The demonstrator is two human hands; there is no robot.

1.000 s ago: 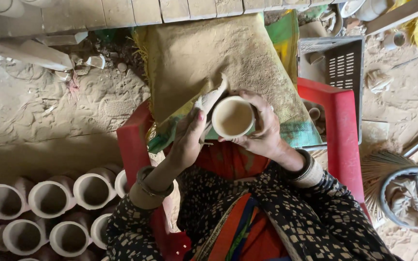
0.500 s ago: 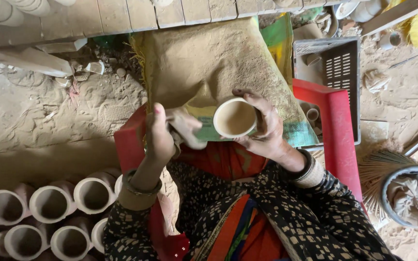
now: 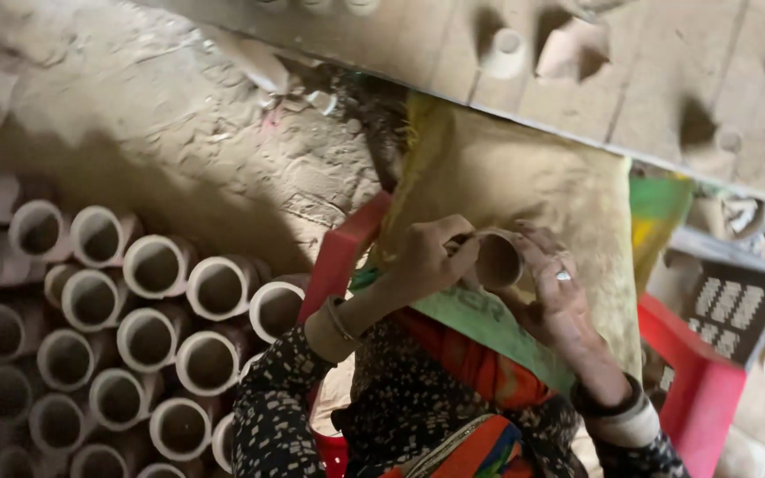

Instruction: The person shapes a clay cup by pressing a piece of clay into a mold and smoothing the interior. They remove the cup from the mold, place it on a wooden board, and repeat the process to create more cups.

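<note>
A small clay cup (image 3: 496,260) sits between both hands over the person's lap, its open mouth turned toward the camera. The right hand (image 3: 552,292) wraps the cup's far-right side with fingers curled around the wall, and the left hand (image 3: 431,257) closes on the near-left rim, thumb and fingers pinching at the lip; whether a tool lies under those fingers cannot be told. The cup looks thin-walled and probably unfired, so the main risk is a squeeze too hard at the rim, which could dent or crack it. A slip of the right hand could drop it onto the red crate (image 3: 701,389) or the ground, where it would likely break or lose its shape. The left elbow hangs close to the rows of cups (image 3: 157,265) lying on their sides at the left, mouths facing up toward the camera; a wide swing could knock them and set the stack rolling. A dusty tan sack (image 3: 524,168) covers the lap and the crate, with a green and yellow cloth (image 3: 657,208) showing at its right edge. The ground (image 3: 179,115) is dry, cracked earth with scraps on it. Along the far side runs a wooden board (image 3: 630,80) carrying more small clay pieces, and a grey slotted crate (image 3: 737,305) stands at the right.
</note>
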